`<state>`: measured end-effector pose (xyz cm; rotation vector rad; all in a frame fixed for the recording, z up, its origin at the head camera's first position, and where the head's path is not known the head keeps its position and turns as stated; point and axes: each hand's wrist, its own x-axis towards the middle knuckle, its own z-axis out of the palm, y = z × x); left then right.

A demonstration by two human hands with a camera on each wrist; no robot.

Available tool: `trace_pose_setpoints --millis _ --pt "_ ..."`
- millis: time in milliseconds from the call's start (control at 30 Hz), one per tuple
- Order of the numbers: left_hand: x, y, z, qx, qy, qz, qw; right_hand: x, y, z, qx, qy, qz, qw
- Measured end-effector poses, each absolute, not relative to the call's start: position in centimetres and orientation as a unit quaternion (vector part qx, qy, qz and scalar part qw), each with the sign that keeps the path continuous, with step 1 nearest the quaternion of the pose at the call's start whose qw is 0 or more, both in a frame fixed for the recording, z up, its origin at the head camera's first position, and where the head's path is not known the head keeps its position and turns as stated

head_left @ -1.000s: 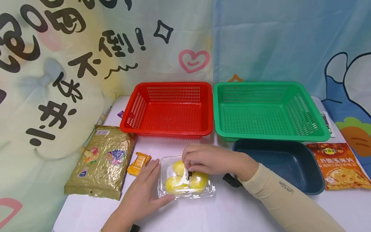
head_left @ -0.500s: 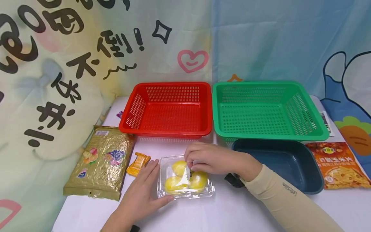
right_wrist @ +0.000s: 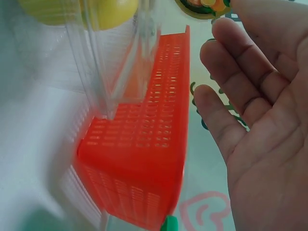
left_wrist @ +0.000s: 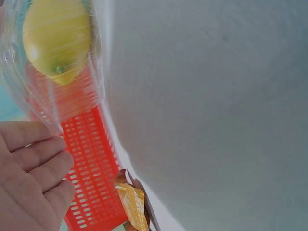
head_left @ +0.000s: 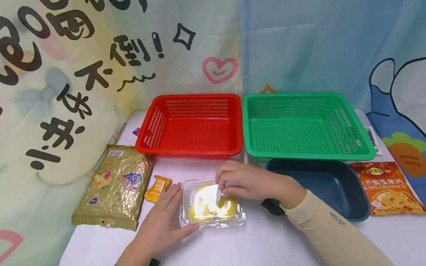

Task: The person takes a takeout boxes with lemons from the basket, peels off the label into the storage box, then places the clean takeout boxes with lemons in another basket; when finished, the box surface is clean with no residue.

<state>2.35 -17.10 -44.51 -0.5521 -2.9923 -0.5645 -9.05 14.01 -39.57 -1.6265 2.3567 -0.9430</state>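
In the head view a clear plastic box [head_left: 186, 201] with yellow lemons [head_left: 196, 214] inside stands at the front middle of the table. My left hand [head_left: 166, 218] rests along its left side, fingers straight, thumb at the near left corner. Over the lid, my right hand [head_left: 246, 183] pinches a small white sticker [head_left: 218, 195], lifted up from the lid; its far part is hidden by glare. One lemon [left_wrist: 57, 38] shows through the box wall in the left wrist view. Both wrist views show the fingers only partly, and the pinch is not visible there.
Behind the box sit a red basket [head_left: 189, 135] and a green basket [head_left: 289, 136]. A dark blue tub [head_left: 327, 184] lies right of my hands, beside an orange snack bag [head_left: 386, 188]. To the left are a gold bag [head_left: 113, 188] and an orange wrapped snack [head_left: 158, 188].
My right hand has shifted slightly right and up, with the sticker raised further from the lid. Glare now covers more of the lid. The left hand keeps its place by the box.
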Motion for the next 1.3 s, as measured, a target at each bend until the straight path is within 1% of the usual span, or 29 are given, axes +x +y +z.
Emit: trace_pose_setpoints --millis 233,533,867,1300 --pt "2.4 -17.1 -44.6 -0.177 -0.967 -0.183 0.023 -8.9 15.7 -38.3 -0.496 0.803 -0.328 0.055" --pt "2.5 -17.2 -44.6 -0.176 -0.966 -0.186 0.022 -9.3 19.3 -37.1 -0.446 0.832 -0.328 0.038" --pt "2.5 -17.2 -44.7 -0.169 -0.966 -0.193 0.022 -9.6 23.1 -36.7 -0.439 0.845 -0.305 0.012" --pt "2.5 -17.2 -44.7 -0.179 -0.963 -0.198 0.028 -8.9 27.3 -37.2 -0.436 0.860 -0.265 0.008"
